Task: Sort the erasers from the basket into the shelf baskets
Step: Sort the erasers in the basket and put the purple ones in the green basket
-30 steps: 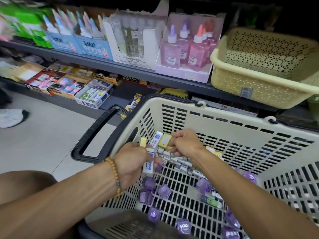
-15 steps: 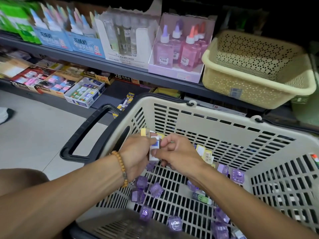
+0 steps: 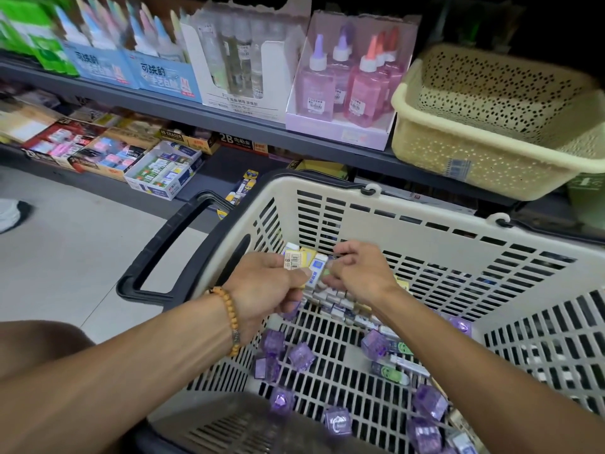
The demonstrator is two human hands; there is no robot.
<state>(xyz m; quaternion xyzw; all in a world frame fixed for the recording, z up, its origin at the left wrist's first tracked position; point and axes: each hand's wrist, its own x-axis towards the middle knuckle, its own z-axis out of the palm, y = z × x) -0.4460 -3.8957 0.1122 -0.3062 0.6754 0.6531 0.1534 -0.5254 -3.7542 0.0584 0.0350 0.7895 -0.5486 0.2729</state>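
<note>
Shop basket (image 3: 409, 224), both hands (image 3: 268, 283) curled around erasers (image 3: 316, 268)

There is only the one view, from a camera worn on the person's head, looking forward and steeply down over both forearms. It sits close above the slotted shopping basket (image 3: 409, 221), whose near rim runs out of the bottom edge, so the lens looks almost straight into it. The left hand (image 3: 262, 290) and right hand (image 3: 360, 276) meet near the middle of the picture. Farther ahead the view faces the store shelf (image 3: 203, 113), which slants across the upper part, with the cream shelf basket (image 3: 491, 158) at upper right. The wide angle bends the shelf edge, and the tiled floor (image 3: 65, 257) shows at left.
</note>
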